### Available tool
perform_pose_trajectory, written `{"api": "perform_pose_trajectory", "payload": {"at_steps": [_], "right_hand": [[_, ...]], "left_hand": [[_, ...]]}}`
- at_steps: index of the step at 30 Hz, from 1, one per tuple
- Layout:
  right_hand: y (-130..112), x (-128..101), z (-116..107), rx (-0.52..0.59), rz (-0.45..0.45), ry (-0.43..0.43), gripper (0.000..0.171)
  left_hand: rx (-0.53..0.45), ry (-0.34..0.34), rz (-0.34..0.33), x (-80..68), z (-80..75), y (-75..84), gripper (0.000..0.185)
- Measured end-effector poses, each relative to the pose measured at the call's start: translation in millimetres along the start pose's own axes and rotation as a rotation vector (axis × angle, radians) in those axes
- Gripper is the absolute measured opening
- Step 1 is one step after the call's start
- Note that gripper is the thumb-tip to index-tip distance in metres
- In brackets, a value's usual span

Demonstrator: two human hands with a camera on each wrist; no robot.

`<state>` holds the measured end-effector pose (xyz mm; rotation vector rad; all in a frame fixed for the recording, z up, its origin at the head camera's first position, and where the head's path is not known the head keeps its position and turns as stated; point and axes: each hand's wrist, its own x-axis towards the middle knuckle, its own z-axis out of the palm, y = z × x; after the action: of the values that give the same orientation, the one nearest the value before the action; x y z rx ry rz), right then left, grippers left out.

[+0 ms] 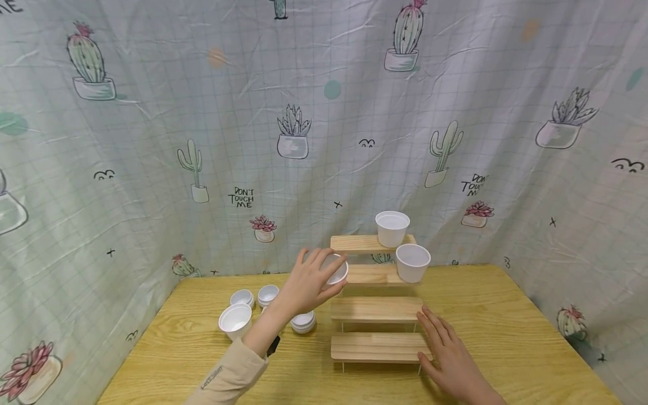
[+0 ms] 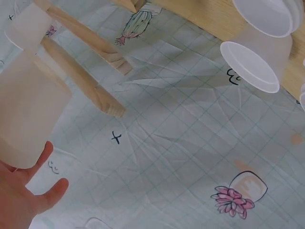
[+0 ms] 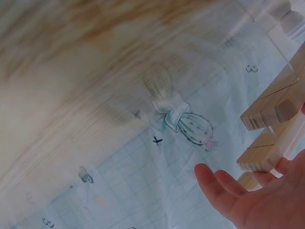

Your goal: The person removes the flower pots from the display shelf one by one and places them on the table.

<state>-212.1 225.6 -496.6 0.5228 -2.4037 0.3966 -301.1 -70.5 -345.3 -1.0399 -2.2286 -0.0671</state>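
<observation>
Wooden desk (image 1: pixel 506 315), cactus-print curtain (image 1: pixel 152 140) behind, left hand (image 1: pixel 309 284) fingers curled round a white cup (image 1: pixel 336 270), right hand (image 1: pixel 450 360) fingers spread at the stepped shelf (image 1: pixel 377 346) edge, bare desk beyond.

My left hand (image 1: pixel 309 284) is raised with fingers curled in a grip, sleeve trailing back, while my right hand (image 1: pixel 450 354) lies flat, fingers straight.

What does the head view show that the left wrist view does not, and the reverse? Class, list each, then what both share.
Head view only: the right hand lying flat by the lowest step of the wooden stepped shelf, the table, and the sleeve.
Left wrist view only: the held cup's side wall close up, and the shelf boards' ends.
Both: the left hand holding a white cup, more white cups, and the cactus-print cloth.
</observation>
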Motion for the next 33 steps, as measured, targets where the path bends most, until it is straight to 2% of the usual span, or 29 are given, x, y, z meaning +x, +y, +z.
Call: {"api": "perform_pose_trajectory", "payload": {"at_steps": [10, 16, 26, 33], "right_hand": [[2, 1, 0, 0.006, -0.019, -0.003, 0.08], [3, 1, 0, -0.002, -0.054, 0.009, 0.079], [6, 0, 2, -0.003, -0.036, -0.002, 0.081], [6, 0, 2, -0.002, -0.05, 0.003, 0.08]], "left_hand": [[0.01, 0.02, 0.039, -17.8, -6.9, 3.7, 0.046], [0.023, -0.004, 0.033, -33.3, -10.5, 6.4, 0.047], [0.026, -0.018, 0.009, -63.7, -6.0, 3.8, 0.046], [0.031, -0.01, 0.039, -85.0, -0.5, -0.4, 0.047]]}}
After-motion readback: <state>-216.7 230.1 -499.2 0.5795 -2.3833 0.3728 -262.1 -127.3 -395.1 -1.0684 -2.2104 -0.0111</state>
